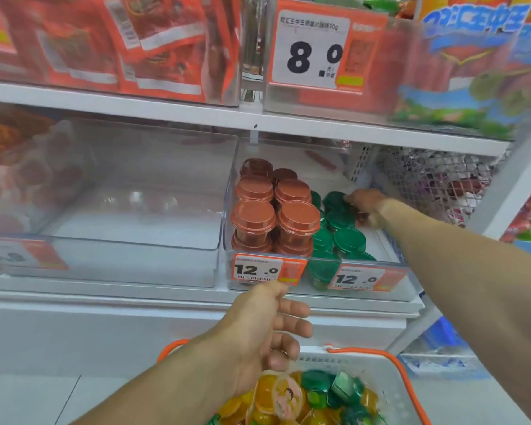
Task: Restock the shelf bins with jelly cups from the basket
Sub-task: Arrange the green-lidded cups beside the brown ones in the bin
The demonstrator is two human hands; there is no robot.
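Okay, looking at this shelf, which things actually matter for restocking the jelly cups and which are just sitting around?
Part of the job:
- basket of jelly cups
- green jelly cups in the bin, right hand on them
- brown jelly cups
- clear bin
- left hand over the basket

Just lying about:
- red snack packets
- 8.0 price tag
- mesh basket

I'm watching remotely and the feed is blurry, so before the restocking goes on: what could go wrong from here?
1. The right hand is placing green cups deep in the bin beside the brown cups, which are stacked in layers; a nudge might topple them.
2. The basket holds loose yellow and green cups; the left hand hovering over it could pick the wrong colour.
3. The price tags on the bin front might get knocked.
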